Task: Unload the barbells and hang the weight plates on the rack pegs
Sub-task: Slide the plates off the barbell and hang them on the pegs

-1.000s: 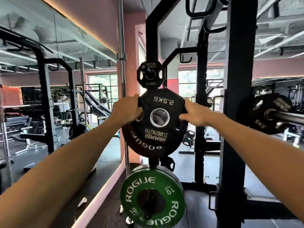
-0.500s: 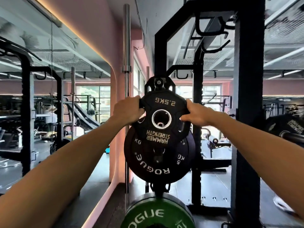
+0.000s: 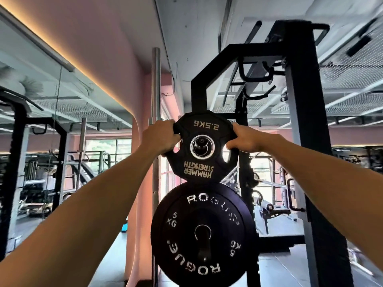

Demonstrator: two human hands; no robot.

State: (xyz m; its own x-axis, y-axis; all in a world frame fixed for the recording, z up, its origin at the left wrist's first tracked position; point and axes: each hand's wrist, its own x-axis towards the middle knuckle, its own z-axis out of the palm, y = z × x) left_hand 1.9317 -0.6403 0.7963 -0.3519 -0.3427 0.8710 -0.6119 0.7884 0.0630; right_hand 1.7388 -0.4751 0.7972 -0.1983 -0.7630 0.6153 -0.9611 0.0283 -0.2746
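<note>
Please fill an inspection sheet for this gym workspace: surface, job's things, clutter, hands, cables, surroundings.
Surface: dark gym floor, only partly in view.
Job's things: 2.5 kg plate held upside down at the top peg, which shows through its hole; 5 kg Rogue plate hangs on the peg below.
Clutter: nothing seen.
Hands: left hand and right hand each grip one side of the 2.5 kg plate.
Cables: nothing seen.
Surroundings: black rack upright; upright steel barbell by the pink wall; mirror on the left.

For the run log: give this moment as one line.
step: hanging | item: small plate | left hand: gripping | right hand: gripping | peg: visible through hole | below: big plate hung
</note>
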